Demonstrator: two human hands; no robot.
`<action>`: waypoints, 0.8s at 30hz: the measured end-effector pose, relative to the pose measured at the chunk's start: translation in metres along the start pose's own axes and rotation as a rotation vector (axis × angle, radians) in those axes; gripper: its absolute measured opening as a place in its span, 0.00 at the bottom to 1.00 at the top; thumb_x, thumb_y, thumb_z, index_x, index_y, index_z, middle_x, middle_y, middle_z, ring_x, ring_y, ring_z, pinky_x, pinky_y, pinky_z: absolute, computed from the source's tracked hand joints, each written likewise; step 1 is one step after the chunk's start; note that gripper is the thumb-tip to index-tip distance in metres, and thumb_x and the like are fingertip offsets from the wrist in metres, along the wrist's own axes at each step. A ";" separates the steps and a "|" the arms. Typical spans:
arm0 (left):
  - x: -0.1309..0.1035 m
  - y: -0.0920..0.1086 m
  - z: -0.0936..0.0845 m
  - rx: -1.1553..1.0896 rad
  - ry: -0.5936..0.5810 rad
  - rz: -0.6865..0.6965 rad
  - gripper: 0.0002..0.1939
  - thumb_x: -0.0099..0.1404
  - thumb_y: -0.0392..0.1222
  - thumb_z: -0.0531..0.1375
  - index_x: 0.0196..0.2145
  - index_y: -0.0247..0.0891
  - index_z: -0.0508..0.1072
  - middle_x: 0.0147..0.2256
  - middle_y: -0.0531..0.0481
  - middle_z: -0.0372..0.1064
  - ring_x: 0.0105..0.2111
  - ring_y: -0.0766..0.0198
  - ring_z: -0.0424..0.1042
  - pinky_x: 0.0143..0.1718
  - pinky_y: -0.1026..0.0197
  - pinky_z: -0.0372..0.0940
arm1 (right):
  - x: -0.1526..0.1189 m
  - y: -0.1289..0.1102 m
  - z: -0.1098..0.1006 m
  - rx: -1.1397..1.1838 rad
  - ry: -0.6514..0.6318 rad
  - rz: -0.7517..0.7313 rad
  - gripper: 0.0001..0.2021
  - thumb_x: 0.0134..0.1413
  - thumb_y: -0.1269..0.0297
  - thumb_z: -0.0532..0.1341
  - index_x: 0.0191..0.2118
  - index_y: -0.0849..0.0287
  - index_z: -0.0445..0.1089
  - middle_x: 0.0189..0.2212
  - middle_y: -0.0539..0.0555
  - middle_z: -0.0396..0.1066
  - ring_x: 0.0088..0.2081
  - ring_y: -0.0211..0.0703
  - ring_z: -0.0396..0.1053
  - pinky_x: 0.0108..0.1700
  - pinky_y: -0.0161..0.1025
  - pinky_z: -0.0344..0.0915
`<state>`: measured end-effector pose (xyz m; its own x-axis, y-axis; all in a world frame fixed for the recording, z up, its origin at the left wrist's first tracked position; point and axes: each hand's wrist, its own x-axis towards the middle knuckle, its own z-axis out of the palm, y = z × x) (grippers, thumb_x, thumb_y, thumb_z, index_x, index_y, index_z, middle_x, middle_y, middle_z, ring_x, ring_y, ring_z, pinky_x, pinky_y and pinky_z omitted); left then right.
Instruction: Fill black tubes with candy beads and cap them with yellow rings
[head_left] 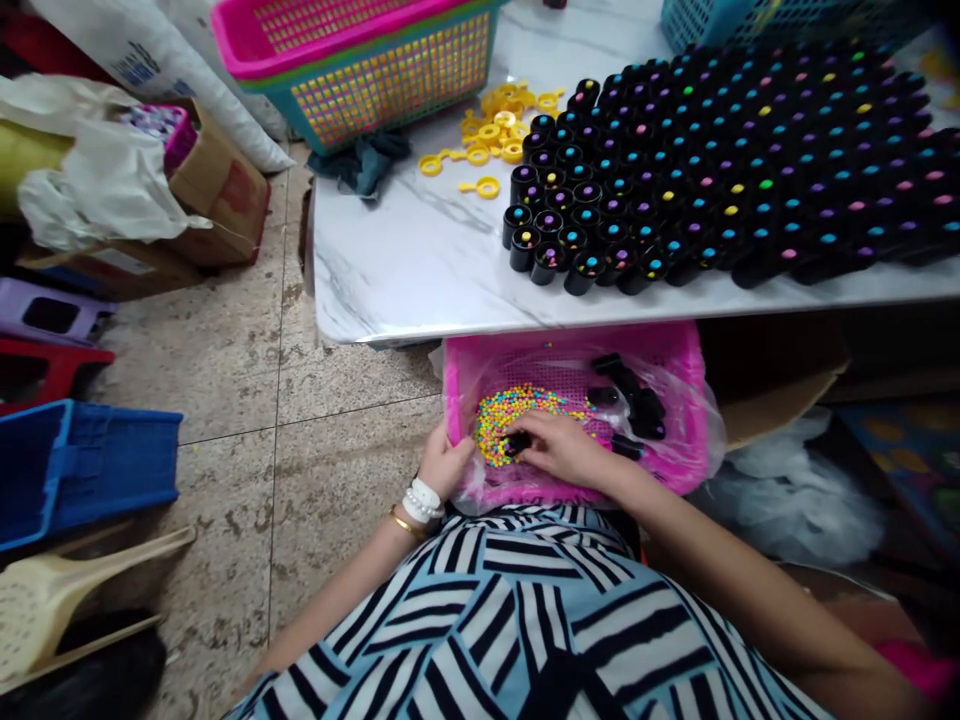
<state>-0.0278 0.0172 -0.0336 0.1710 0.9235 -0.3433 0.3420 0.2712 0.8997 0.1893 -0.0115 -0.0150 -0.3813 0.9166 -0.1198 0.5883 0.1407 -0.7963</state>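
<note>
A pink basket lined with clear plastic rests at my lap, below the table edge. Inside lie many small coloured beads on the left and several black cylinders on the right. My left hand is closed on the basket's left rim, the thumb near the plastic. Among the beads, my right hand has its fingers wrapped round a small black cylinder, partly hidden by them.
On the marble-patterned table stand rows of black cylinders with coloured dots, yellow rings, a dark cloth and a pink and teal basket. A blue crate and cardboard box sit left.
</note>
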 end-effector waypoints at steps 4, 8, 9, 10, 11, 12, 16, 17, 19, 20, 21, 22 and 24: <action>-0.008 0.013 -0.004 0.265 0.307 0.418 0.35 0.58 0.38 0.61 0.62 0.36 0.58 0.56 0.38 0.62 0.58 0.50 0.62 0.58 0.46 0.60 | -0.016 0.012 -0.013 0.509 0.072 0.204 0.15 0.48 0.71 0.63 0.44 0.58 0.69 0.36 0.50 0.71 0.28 0.33 0.68 0.33 0.33 0.67; -0.018 0.040 -0.002 0.421 0.171 0.776 0.39 0.56 0.43 0.66 0.63 0.39 0.58 0.52 0.39 0.63 0.53 0.50 0.65 0.55 0.45 0.63 | -0.016 0.004 -0.009 0.822 0.073 0.236 0.16 0.46 0.69 0.64 0.45 0.58 0.68 0.36 0.49 0.70 0.30 0.32 0.69 0.34 0.32 0.68; -0.019 0.045 0.000 0.407 0.076 0.814 0.38 0.57 0.44 0.67 0.62 0.39 0.60 0.49 0.40 0.65 0.50 0.52 0.67 0.52 0.47 0.66 | -0.014 0.000 -0.007 0.829 0.075 0.219 0.16 0.47 0.70 0.64 0.45 0.57 0.68 0.36 0.49 0.70 0.28 0.31 0.68 0.32 0.31 0.67; -0.019 0.050 0.003 0.383 -0.009 0.831 0.35 0.57 0.45 0.67 0.61 0.40 0.62 0.47 0.41 0.66 0.48 0.53 0.68 0.49 0.49 0.68 | -0.012 -0.004 -0.004 0.817 0.079 0.198 0.16 0.47 0.71 0.63 0.44 0.57 0.68 0.36 0.48 0.70 0.27 0.30 0.67 0.30 0.30 0.66; -0.018 0.053 0.007 0.358 -0.070 0.835 0.32 0.59 0.45 0.66 0.59 0.40 0.64 0.45 0.42 0.66 0.46 0.55 0.69 0.46 0.51 0.69 | -0.010 -0.008 -0.003 0.793 0.087 0.176 0.15 0.47 0.72 0.61 0.44 0.57 0.68 0.36 0.48 0.70 0.25 0.30 0.66 0.28 0.29 0.65; -0.017 0.055 0.009 0.336 -0.106 0.834 0.28 0.60 0.45 0.65 0.57 0.40 0.67 0.44 0.43 0.67 0.44 0.57 0.70 0.44 0.53 0.70 | -0.009 -0.011 -0.002 0.754 0.100 0.155 0.16 0.47 0.73 0.60 0.45 0.56 0.68 0.36 0.48 0.70 0.24 0.29 0.66 0.27 0.29 0.65; -0.008 0.056 0.011 0.311 -0.076 0.830 0.21 0.60 0.45 0.66 0.50 0.39 0.72 0.40 0.46 0.68 0.40 0.60 0.71 0.40 0.57 0.70 | -0.017 -0.010 -0.021 0.342 0.246 0.077 0.15 0.52 0.72 0.59 0.47 0.56 0.69 0.39 0.52 0.73 0.33 0.37 0.72 0.34 0.34 0.70; -0.006 0.055 0.010 0.317 -0.058 0.836 0.22 0.59 0.45 0.67 0.50 0.39 0.72 0.39 0.46 0.68 0.39 0.60 0.71 0.40 0.57 0.70 | -0.022 -0.006 -0.029 0.196 0.317 0.072 0.13 0.54 0.70 0.59 0.46 0.56 0.70 0.40 0.53 0.74 0.36 0.40 0.73 0.37 0.36 0.70; -0.004 0.054 0.007 0.343 -0.040 0.839 0.21 0.59 0.44 0.67 0.50 0.39 0.72 0.40 0.46 0.69 0.40 0.60 0.71 0.40 0.57 0.70 | -0.032 0.004 -0.045 -0.083 0.452 0.104 0.08 0.59 0.66 0.58 0.44 0.57 0.71 0.40 0.55 0.75 0.38 0.43 0.73 0.41 0.39 0.70; -0.003 0.053 0.006 0.357 -0.045 0.834 0.21 0.59 0.44 0.67 0.50 0.39 0.73 0.40 0.46 0.69 0.40 0.60 0.71 0.40 0.57 0.70 | -0.037 0.010 -0.051 -0.222 0.492 0.151 0.08 0.60 0.65 0.58 0.44 0.57 0.71 0.41 0.56 0.75 0.38 0.44 0.73 0.41 0.40 0.69; -0.003 0.053 0.005 0.366 -0.052 0.823 0.20 0.60 0.44 0.66 0.49 0.39 0.73 0.40 0.46 0.69 0.40 0.60 0.71 0.40 0.57 0.70 | -0.040 0.016 -0.055 -0.368 0.498 0.215 0.09 0.60 0.64 0.58 0.44 0.58 0.71 0.42 0.58 0.74 0.39 0.46 0.72 0.40 0.41 0.69; -0.002 0.053 0.005 0.370 -0.054 0.811 0.19 0.60 0.45 0.66 0.48 0.39 0.73 0.40 0.46 0.69 0.40 0.61 0.71 0.40 0.57 0.70 | -0.042 0.021 -0.058 -0.515 0.474 0.287 0.10 0.60 0.64 0.58 0.46 0.59 0.70 0.43 0.60 0.74 0.40 0.50 0.72 0.39 0.42 0.68; -0.002 0.054 0.006 0.364 -0.062 0.798 0.18 0.60 0.45 0.66 0.48 0.39 0.74 0.40 0.46 0.69 0.40 0.60 0.71 0.41 0.57 0.71 | -0.043 0.030 -0.056 -0.754 0.342 0.414 0.12 0.59 0.64 0.59 0.47 0.61 0.70 0.43 0.64 0.73 0.43 0.56 0.70 0.36 0.43 0.67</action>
<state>-0.0039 0.0283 0.0142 0.5310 0.7814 0.3277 0.3705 -0.5619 0.7396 0.2639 -0.0260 -0.0007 0.1235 0.9918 -0.0315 0.9850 -0.1264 -0.1178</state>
